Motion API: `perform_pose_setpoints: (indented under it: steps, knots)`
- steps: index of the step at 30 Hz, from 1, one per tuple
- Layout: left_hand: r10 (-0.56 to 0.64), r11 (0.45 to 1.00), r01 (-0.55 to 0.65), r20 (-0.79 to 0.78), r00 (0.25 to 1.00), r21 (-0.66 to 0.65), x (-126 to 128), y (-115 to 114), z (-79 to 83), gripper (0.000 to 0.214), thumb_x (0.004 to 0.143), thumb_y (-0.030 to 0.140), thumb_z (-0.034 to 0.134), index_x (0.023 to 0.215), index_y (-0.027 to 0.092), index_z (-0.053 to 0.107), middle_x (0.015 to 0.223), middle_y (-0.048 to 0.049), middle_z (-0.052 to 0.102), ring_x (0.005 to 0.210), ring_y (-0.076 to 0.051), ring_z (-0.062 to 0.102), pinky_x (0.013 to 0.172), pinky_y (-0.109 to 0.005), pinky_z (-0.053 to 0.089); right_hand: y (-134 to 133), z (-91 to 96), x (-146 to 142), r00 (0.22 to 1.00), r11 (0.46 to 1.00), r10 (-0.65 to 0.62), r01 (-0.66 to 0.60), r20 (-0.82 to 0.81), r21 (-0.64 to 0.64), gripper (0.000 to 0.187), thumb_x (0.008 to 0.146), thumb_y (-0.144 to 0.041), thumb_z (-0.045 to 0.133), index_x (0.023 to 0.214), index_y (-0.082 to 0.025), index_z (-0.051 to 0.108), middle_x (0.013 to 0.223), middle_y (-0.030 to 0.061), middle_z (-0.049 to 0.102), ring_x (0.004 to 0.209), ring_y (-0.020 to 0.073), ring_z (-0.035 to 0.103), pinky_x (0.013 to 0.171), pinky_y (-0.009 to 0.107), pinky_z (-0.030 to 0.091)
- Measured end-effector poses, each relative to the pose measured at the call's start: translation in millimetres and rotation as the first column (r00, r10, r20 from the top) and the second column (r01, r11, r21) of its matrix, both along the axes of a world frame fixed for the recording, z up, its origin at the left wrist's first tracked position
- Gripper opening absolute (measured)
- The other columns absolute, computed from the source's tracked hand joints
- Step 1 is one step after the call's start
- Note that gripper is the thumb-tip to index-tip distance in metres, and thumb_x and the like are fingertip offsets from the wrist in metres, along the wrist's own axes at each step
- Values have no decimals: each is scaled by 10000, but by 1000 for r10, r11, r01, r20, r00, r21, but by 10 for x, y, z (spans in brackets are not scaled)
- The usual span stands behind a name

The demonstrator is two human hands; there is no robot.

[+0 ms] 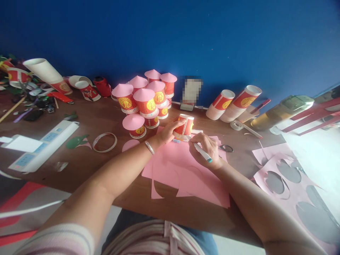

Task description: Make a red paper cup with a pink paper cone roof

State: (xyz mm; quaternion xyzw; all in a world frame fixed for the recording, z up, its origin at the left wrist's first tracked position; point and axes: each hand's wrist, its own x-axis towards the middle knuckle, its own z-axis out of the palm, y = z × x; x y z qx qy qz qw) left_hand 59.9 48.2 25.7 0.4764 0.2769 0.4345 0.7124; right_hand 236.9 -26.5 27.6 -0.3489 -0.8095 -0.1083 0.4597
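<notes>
Holding a red paper cup (189, 125) in the left hand (170, 131), at the far edge of pink paper sheets (164, 170) spread over the middle of the table (127, 193). Closed on the cup's left side, with the thumb laid across the wall and the other fingers partly hidden. Gripping a white marker (203, 153) in the right hand (208, 144), with the fingers bent as for writing. Pointing the tip far and left to the cup's lower part, with the teal end slanted toward the near right; cannot tell whether touching. Stretching the left forearm (106, 177) in from the near left, wearing a silver bracelet (149, 147) at the wrist. Slanting the right forearm (244, 187) in from the near right, low over the paper. Having cone-topped red cups (145, 102) to the far left of the left hand, and a dark looped handle (226, 148) just right of the right hand.
</notes>
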Motion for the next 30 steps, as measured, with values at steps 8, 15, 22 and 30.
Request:
perform_pose_setpoints:
  steps: [8,15,22,30]
  knots:
    - [11,1000,-11,21,1000,17,10,25,-62,424,867,518,769,1050,136,792,1066,-113,782,1107,-292,696,1012,-408,525,5,-10,-3,1000,1000,0,0,-3,17,191,898,-61,582,876,-247,542,705,-40,645,555,112,592,529,246,446]
    - [5,1000,-5,4,1000,5,8,14,-37,426,865,521,770,1045,136,785,1051,-111,783,1108,-305,710,1006,-422,534,11,-15,3,1000,1000,-2,2,-6,14,185,894,-66,593,878,-246,555,709,-40,650,553,109,592,526,246,444]
    - [-19,1000,19,7,1000,2,11,14,-42,462,850,555,775,1045,136,775,995,-103,783,1037,-295,732,945,-414,570,27,-1,3,1000,999,-3,3,3,52,191,911,-62,593,893,-246,548,714,-32,660,573,117,616,529,247,451]
    - [-44,997,45,16,999,-70,11,18,-70,465,838,555,794,1111,181,751,1018,-86,783,1012,-330,766,930,-478,601,30,-26,13,1000,999,-14,13,13,42,178,927,-69,592,921,-244,560,752,-29,670,606,117,635,542,242,454]
